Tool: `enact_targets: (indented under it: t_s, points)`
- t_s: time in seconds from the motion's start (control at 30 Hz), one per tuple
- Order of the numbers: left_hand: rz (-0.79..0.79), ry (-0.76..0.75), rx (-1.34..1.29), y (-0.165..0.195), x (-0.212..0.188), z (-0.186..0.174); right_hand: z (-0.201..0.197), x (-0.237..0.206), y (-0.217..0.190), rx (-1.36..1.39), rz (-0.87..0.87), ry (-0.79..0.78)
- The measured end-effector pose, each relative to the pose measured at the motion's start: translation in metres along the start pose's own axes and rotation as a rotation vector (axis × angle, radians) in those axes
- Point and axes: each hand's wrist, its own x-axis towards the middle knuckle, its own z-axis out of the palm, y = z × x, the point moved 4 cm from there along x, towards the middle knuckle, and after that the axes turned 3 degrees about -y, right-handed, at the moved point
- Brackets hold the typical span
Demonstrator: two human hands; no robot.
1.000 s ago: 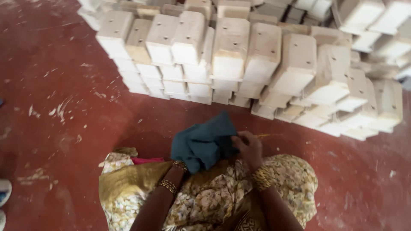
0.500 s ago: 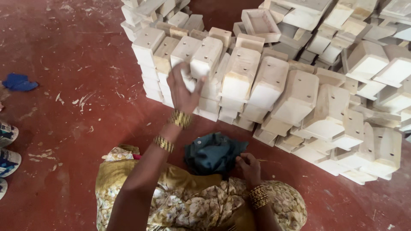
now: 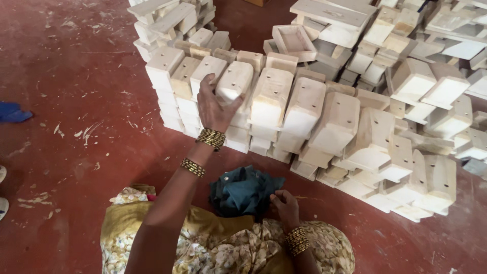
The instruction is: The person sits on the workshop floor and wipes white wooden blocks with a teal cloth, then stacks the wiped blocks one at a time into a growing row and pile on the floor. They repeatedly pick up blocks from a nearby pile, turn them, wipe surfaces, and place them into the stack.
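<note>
L hand [image 3: 213, 104]: upper centre of frame, grip wrapped round a pale rounded wooden block [image 3: 234, 81] atop the stacked row.
R hand [image 3: 285, 203]: lower centre, fingers pinching a crumpled dark teal cloth [image 3: 246, 190] on lap.
Block pile [image 3: 355, 101]: fills upper right.
Floor [image 3: 76, 101]: red, w/ wood chips.

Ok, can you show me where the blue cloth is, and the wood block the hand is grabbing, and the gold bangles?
blue cloth [image 3: 246, 192], head view, middle of the crumpled folds.
wood block [image 3: 234, 81], head view, pale top face above the left hand's fingers.
gold bangles [image 3: 211, 138], head view, the band at the left wrist.
</note>
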Motion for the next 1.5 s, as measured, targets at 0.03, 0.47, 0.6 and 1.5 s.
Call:
enact_targets:
  t_s: [0.03,0.47,0.6,1.5]
  points:
    - [0.013,0.019,-0.014,0.004,-0.003,0.000,0.000,0.001,0.001,0.002,0.027,-0.001]
    - [-0.014,-0.128,0.110,-0.007,-0.005,0.002,-0.001,-0.004,-0.003,0.031,0.051,-0.015]
    - [-0.127,-0.082,0.101,-0.049,0.005,0.004,-0.001,-0.004,-0.004,0.024,0.056,-0.013]
    - [-0.209,-0.337,-0.041,-0.117,-0.127,-0.030,0.016,-0.028,-0.044,-0.516,-0.568,0.201]
